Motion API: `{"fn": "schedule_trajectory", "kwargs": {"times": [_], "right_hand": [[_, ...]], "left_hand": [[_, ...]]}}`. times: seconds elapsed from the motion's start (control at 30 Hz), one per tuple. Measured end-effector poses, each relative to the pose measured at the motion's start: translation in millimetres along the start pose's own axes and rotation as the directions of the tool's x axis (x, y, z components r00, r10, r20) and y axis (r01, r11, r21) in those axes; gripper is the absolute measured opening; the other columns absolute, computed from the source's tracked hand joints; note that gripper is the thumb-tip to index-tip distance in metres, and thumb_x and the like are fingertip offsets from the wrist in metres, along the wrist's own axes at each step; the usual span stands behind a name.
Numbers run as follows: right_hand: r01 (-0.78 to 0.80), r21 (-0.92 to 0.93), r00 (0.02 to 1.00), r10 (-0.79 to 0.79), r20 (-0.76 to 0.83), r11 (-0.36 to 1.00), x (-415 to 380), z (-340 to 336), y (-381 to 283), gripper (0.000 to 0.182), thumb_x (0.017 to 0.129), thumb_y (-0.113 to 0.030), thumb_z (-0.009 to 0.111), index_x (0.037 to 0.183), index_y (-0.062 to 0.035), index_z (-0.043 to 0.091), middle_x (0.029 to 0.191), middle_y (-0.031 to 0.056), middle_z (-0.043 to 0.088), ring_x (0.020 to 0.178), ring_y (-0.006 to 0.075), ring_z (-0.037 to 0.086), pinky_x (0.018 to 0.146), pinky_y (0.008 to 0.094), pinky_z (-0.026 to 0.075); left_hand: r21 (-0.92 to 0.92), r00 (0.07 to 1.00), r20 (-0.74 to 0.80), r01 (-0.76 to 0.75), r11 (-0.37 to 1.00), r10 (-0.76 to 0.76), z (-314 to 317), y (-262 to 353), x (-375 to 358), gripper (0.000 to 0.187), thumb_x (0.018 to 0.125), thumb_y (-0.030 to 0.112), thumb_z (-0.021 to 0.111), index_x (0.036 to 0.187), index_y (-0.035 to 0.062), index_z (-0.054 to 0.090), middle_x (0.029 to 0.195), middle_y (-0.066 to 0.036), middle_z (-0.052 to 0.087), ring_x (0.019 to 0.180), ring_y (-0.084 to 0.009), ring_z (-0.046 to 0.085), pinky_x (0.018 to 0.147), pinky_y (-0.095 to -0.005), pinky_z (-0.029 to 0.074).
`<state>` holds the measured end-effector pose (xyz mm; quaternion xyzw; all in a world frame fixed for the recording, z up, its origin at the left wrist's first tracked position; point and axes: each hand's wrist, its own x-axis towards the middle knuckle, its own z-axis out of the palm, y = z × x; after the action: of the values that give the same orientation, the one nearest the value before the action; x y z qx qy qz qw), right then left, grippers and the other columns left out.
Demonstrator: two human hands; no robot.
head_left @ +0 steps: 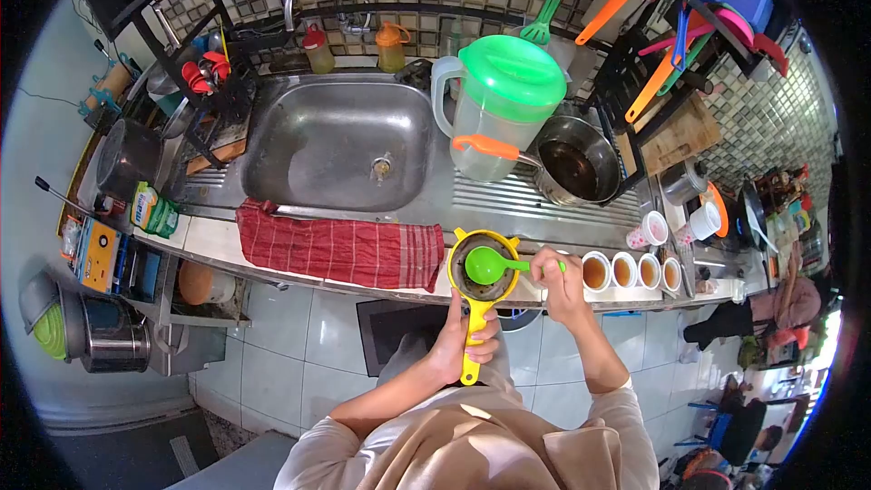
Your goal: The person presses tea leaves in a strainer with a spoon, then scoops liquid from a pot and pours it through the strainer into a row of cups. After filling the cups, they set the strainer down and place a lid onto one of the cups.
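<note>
My left hand (463, 345) is wrapped round the handle of a yellow strainer (476, 331), held at the counter's front edge. Dark wet matter lies in the strainer's mesh. My right hand (560, 281) grips a green spoon (487, 266), whose round bowl rests over the strainer. Just right of my right hand, several small cups (596, 272) of brown liquid stand in a row. Behind them is a steel pot (576, 161) with an orange handle and dark contents. A clear pitcher (494, 118) with a green lid stands beside the pot.
A steel sink (340, 145) lies behind a red checked cloth (340, 245) on the counter edge. Stacked cups (649, 230) stand at the right. Utensils hang from a rack at the upper right. A person (785, 299) is in the far right background.
</note>
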<state>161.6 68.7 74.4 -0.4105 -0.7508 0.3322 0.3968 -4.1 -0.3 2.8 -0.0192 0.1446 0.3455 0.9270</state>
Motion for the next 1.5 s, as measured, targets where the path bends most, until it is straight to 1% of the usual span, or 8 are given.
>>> {"fn": "schedule_trajectory", "kwargs": {"times": [0.83, 0.93, 1.0, 1.03, 1.1, 1.2, 1.3, 1.5], "right_hand": [[-0.168, -0.040, 0.986, 0.168, -0.010, 0.985, 14, 7, -9, 0.029, 0.089, -0.019, 0.038, 0.069, 0.0000, 0.047, 0.055, 0.0098, 0.044, 0.049, 0.0229, 0.046, 0.049, 0.0314, 0.037], [-0.128, 0.021, 0.990, 0.129, -0.050, 0.991, 3, 3, 0, 0.031, 0.089, -0.020, 0.038, 0.067, 0.0002, 0.048, 0.055, 0.0087, 0.045, 0.048, 0.0200, 0.047, 0.047, 0.0311, 0.036], [0.227, 0.061, 0.944, -0.204, -0.261, 0.972, -9, 1, 9, 0.036, 0.089, -0.024, 0.038, 0.063, -0.0013, 0.047, 0.053, 0.0071, 0.044, 0.046, 0.0155, 0.043, 0.044, 0.0286, 0.032], [0.222, 0.060, 0.943, -0.199, -0.266, 0.973, -12, 1, 8, 0.036, 0.089, -0.024, 0.038, 0.063, -0.0013, 0.047, 0.053, 0.0071, 0.044, 0.046, 0.0155, 0.043, 0.044, 0.0286, 0.032], [0.353, 0.344, 0.812, -0.103, -0.574, 0.870, -18, -1, 3, 0.036, 0.090, -0.027, 0.036, 0.063, -0.0038, 0.044, 0.054, 0.0038, 0.041, 0.045, 0.0110, 0.035, 0.042, 0.0245, 0.028], [0.328, 0.491, 0.714, 0.128, -0.688, 0.807, -24, -10, -6, 0.034, 0.090, -0.031, 0.035, 0.067, -0.0061, 0.041, 0.057, 0.0006, 0.035, 0.045, 0.0080, 0.029, 0.041, 0.0215, 0.025], [0.293, 0.589, 0.695, 0.255, -0.672, 0.754, -27, -23, -8, 0.033, 0.091, -0.033, 0.034, 0.072, -0.0068, 0.038, 0.059, -0.0003, 0.033, 0.045, 0.0075, 0.027, 0.041, 0.0206, 0.024], [0.339, 0.644, 0.533, 0.424, -0.732, 0.686, -28, -59, 3, 0.027, 0.092, -0.032, 0.032, 0.075, -0.0108, 0.037, 0.052, -0.0011, 0.030, 0.042, 0.0066, 0.023, 0.039, 0.0200, 0.017]], "left_hand": [[0.021, 1.000, -0.010, 0.008, 1.000, -0.008, 3, 3, -1, 0.061, 0.074, 0.073, 0.026, 0.078, 0.0132, 0.039, 0.053, 0.006, 0.028, 0.040, -0.0045, 0.024, 0.037, -0.0179, 0.019], [0.021, 1.000, 0.007, 0.020, 1.000, -0.020, 5, 4, -2, 0.061, 0.074, 0.073, 0.027, 0.079, 0.0133, 0.039, 0.054, 0.006, 0.028, 0.040, -0.0047, 0.024, 0.038, -0.0181, 0.019], [0.033, 1.000, 0.009, 0.012, 0.999, -0.012, 9, 6, -2, 0.061, 0.074, 0.073, 0.027, 0.080, 0.0134, 0.038, 0.054, 0.006, 0.028, 0.040, -0.0046, 0.024, 0.038, -0.0180, 0.019], [0.039, 1.000, 0.011, 0.005, 0.999, -0.006, 11, 6, -2, 0.060, 0.073, 0.073, 0.028, 0.080, 0.0135, 0.038, 0.054, 0.006, 0.028, 0.041, -0.0046, 0.024, 0.038, -0.0180, 0.019], [0.038, 1.000, 0.020, 0.008, 0.999, -0.009, 14, 9, 0, 0.060, 0.074, 0.072, 0.028, 0.081, 0.0133, 0.037, 0.055, 0.006, 0.028, 0.041, -0.0044, 0.024, 0.038, -0.0177, 0.020], [0.103, 0.999, 0.050, -0.008, 0.995, 0.003, 20, 15, 4, 0.057, 0.078, 0.068, 0.029, 0.085, 0.0121, 0.039, 0.057, 0.006, 0.029, 0.041, -0.0041, 0.025, 0.038, -0.0170, 0.020], [0.212, 0.995, 0.056, 0.071, 0.975, -0.085, 30, 23, 12, 0.053, 0.080, 0.064, 0.031, 0.089, 0.0125, 0.040, 0.058, 0.006, 0.030, 0.041, -0.0037, 0.025, 0.037, -0.0169, 0.020], [0.450, 0.985, -0.093, 0.174, 0.876, -0.148, 55, 58, 48, 0.015, 0.086, 0.029, 0.045, 0.092, 0.0156, 0.039, 0.059, 0.004, 0.034, 0.039, -0.0038, 0.027, 0.034, -0.0172, 0.022]]}}
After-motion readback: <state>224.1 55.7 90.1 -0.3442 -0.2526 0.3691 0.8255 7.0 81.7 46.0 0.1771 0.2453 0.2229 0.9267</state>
